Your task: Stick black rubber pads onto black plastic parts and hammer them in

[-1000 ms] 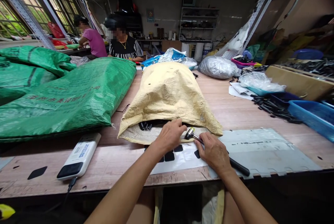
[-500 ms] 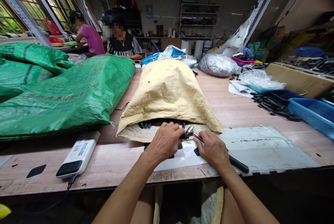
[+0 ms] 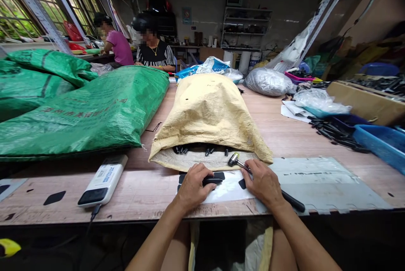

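Note:
My left hand (image 3: 194, 184) is closed around a slim black plastic piece (image 3: 213, 180) just in front of the yellow sack's mouth. In my right hand (image 3: 262, 180) is a small mallet (image 3: 234, 159), gripped by its thin metal shaft. Its head, with a yellowish face and a dark face, rests by the sack's lower lip, and its black handle points down to the right. The yellow woven sack (image 3: 211, 111) lies with its mouth towards me, and several black pieces (image 3: 180, 149) show inside. Beneath my hands is a white sheet (image 3: 232, 189) with dark rounded patches.
A large green sack (image 3: 95, 111) lies at the left, behind a white power bank (image 3: 103, 180) with a cable. Loose black pieces (image 3: 335, 134) and a blue tray (image 3: 379, 140) are at the right. A grey mat (image 3: 322, 184) covers the front right. Two people sit at the back left.
My left hand has drawn back from the sack's mouth and lowered, with the black plastic piece now visible in it. The right hand keeps hold of the mallet. The view has shifted slightly.

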Demonstrator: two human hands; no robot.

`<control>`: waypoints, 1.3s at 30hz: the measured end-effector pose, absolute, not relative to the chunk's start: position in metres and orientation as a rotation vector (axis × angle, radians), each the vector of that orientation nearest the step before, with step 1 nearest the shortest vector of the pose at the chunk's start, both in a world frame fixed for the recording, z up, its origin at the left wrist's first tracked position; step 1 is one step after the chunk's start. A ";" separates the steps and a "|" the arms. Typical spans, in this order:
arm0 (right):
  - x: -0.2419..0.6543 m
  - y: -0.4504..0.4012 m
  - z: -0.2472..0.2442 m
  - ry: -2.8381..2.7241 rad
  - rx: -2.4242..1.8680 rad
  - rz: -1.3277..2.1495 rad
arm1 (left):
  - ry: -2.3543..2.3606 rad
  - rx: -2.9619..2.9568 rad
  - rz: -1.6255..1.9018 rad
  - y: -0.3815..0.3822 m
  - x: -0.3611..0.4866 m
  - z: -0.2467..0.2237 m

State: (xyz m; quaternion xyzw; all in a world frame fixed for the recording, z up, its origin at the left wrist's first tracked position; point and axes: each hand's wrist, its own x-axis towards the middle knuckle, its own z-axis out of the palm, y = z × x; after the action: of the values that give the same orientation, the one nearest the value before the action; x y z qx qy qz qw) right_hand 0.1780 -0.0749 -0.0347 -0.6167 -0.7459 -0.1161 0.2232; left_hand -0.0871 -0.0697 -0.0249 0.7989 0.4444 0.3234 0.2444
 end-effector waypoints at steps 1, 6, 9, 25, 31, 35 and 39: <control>0.180 -0.074 -0.035 -2.070 -1.695 -0.287 | 1.215 2.167 0.884 -0.069 -0.087 -0.025; 0.175 -0.086 -0.027 -2.006 -1.643 -0.202 | 1.253 2.130 0.868 -0.066 -0.086 -0.025; 0.160 -0.103 -0.018 -1.887 -1.527 -0.030 | 1.262 2.137 0.860 -0.066 -0.086 -0.027; 0.113 -0.144 0.000 -2.093 -1.495 0.100 | 1.283 2.123 0.859 -0.066 -0.084 -0.030; 0.101 -0.145 0.000 -2.091 -1.448 0.080 | 1.286 2.145 0.822 -0.065 -0.085 -0.029; 0.098 -0.143 -0.003 -2.161 -1.479 0.074 | 1.282 2.152 0.820 -0.065 -0.085 -0.029; 0.117 -0.129 0.002 -2.064 -1.566 -0.062 | 1.276 2.143 0.844 -0.066 -0.085 -0.030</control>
State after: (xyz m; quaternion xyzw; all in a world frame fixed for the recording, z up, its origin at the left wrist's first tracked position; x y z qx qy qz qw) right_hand 0.1170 -0.1285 0.0015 -0.5815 -0.7666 -0.0231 0.2715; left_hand -0.0849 -0.0656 -0.0304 0.7876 0.4691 0.3104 0.2515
